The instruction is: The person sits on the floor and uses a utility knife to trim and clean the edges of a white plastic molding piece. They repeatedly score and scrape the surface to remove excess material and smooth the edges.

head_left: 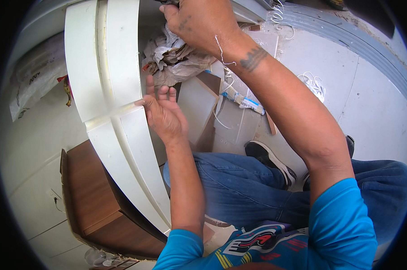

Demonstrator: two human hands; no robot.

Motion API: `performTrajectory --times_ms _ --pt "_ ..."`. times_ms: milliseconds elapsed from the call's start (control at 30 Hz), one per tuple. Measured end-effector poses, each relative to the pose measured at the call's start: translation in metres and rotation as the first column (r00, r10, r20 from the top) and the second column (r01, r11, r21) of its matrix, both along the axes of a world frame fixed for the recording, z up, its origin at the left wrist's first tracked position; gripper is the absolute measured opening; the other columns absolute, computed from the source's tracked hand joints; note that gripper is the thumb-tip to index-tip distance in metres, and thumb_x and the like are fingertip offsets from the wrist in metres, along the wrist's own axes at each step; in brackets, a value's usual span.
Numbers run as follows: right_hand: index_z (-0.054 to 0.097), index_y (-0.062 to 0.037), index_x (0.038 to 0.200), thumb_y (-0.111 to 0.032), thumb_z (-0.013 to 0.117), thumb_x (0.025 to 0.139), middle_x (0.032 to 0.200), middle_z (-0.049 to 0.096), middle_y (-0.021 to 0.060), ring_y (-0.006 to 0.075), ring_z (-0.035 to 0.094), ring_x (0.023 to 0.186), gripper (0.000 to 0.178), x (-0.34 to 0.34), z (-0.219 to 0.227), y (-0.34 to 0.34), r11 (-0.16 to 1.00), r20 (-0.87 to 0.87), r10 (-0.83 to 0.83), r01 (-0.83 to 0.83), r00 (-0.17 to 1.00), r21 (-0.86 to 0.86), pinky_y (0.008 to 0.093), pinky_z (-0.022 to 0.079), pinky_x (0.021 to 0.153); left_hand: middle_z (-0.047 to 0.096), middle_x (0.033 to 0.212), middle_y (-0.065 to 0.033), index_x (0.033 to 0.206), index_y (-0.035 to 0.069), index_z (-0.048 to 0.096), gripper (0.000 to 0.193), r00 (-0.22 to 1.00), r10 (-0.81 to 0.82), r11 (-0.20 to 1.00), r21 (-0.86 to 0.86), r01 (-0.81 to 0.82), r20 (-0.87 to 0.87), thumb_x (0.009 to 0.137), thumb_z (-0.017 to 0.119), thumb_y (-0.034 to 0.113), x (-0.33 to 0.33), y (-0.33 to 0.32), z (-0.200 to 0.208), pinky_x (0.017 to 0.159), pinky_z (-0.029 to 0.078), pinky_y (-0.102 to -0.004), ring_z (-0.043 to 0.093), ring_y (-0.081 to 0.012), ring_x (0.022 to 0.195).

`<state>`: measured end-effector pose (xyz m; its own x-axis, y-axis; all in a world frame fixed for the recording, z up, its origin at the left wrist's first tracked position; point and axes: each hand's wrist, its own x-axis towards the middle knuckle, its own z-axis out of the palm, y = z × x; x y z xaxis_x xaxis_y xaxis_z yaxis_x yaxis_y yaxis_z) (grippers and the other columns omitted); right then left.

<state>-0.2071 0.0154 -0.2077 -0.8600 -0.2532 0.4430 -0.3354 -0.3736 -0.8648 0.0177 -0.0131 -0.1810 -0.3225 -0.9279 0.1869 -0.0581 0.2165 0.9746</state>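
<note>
A long white panel with a lengthwise groove and a yellowish cross seam stands at the left, bent by the lens. My left hand is beside its right edge at the seam. The thumb touches that edge while the other fingers are stretched out and apart. At the top of the view my right hand is closed, its fingertips cut off by the picture's edge. Only a bit of a dark object shows at those fingers, too little to name. A thin white curl lies across my right wrist.
Brown wood-grain boards stand at lower left. Crumpled paper lies beyond my left hand, near a blue-and-white tube and loose boards. White curls lie on the floor. A metal track runs along the upper right.
</note>
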Motion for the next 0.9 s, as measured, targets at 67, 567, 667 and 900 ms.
performTrajectory --times_ms 67,567,667,900 --pt "0.070 -0.0042 0.105 -0.007 0.073 0.096 0.101 0.065 0.0289 0.0513 0.067 0.093 0.010 0.002 0.001 0.003 0.999 0.000 0.033 -0.033 0.999 0.037 0.0574 0.056 0.084 0.056 0.155 -0.0082 0.169 0.017 0.042 0.087 1.000 -0.011 1.000 0.005 0.011 0.002 0.102 0.070 0.066 0.000 0.000 0.001 0.102 0.047 -0.0410 0.055 -0.0180 0.112" --pt "0.078 -0.0073 0.104 -0.011 0.077 0.089 0.100 0.070 0.0210 0.0405 0.075 0.087 0.016 0.048 -0.006 0.015 0.980 0.003 0.172 -0.172 0.985 0.099 0.0512 0.063 0.072 0.058 0.152 -0.0068 0.168 0.017 0.043 0.087 1.000 -0.008 1.000 -0.010 0.008 -0.018 0.102 0.070 0.067 -0.002 0.001 -0.002 0.103 0.045 -0.0411 0.054 -0.0182 0.112" --pt "0.073 -0.0056 0.103 -0.009 0.076 0.090 0.095 0.066 0.0195 0.0411 0.070 0.085 0.014 0.057 -0.006 0.021 0.984 -0.005 0.166 -0.166 0.986 0.067 0.0511 0.059 0.074 0.058 0.152 -0.0073 0.168 0.017 0.041 0.086 1.000 -0.011 1.000 -0.009 0.011 -0.009 0.103 0.069 0.066 -0.001 -0.001 -0.003 0.107 0.046 -0.0440 0.056 -0.0209 0.120" --pt "0.071 -0.0061 0.104 -0.009 0.076 0.091 0.097 0.065 0.0182 0.0413 0.069 0.085 0.013 0.080 -0.002 0.037 0.965 0.013 0.251 -0.251 0.968 0.070 0.0514 0.057 0.074 0.054 0.160 -0.0096 0.165 0.007 0.040 0.080 0.998 -0.048 0.999 -0.015 0.047 -0.045 0.110 0.066 0.059 -0.001 -0.001 -0.005 0.112 0.055 -0.0449 0.062 -0.0213 0.118"
